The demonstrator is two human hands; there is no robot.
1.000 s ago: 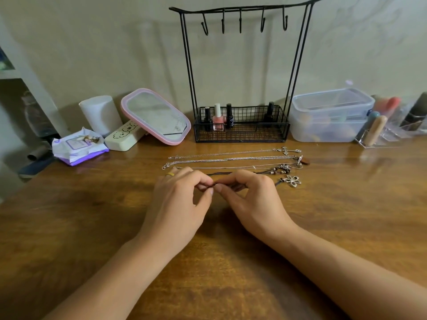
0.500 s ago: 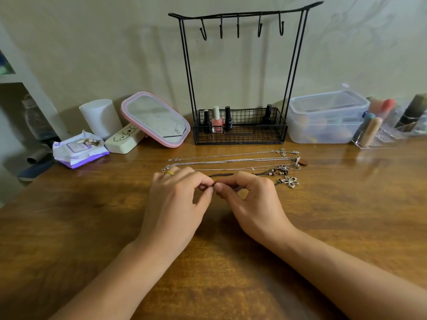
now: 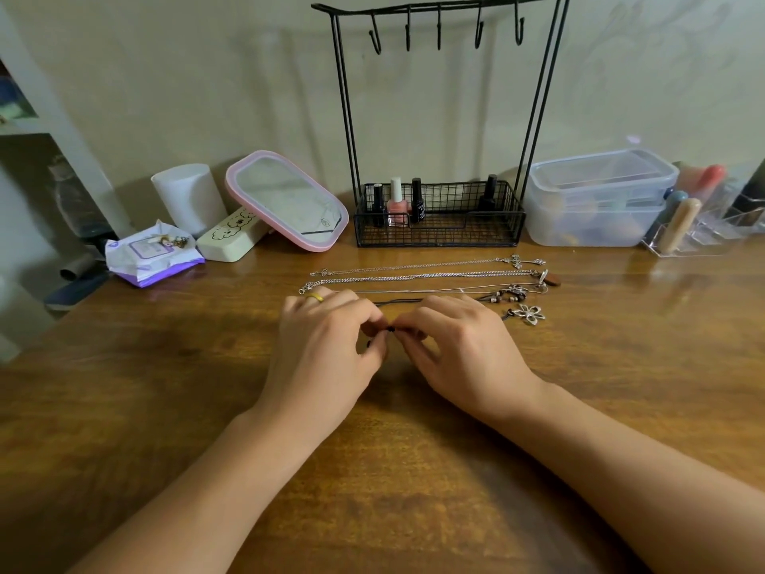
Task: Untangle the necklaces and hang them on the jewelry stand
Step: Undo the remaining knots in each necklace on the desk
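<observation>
Both hands (image 3: 389, 350) lower on black cord (image 3: 397, 301) than before

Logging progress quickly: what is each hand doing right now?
Left hand: closed, pinching the black cord.
Right hand: closed, pinching the same cord.

**Dim, warm light with wide-angle bending**

The room is dim and yellowish. Soft glare sits on the far right of the tabletop (image 3: 621, 308). Faint shadows lie under both forearms. Edges bow outward, and the far left shelf (image 3: 25, 126) looks soft and blurred.
</observation>
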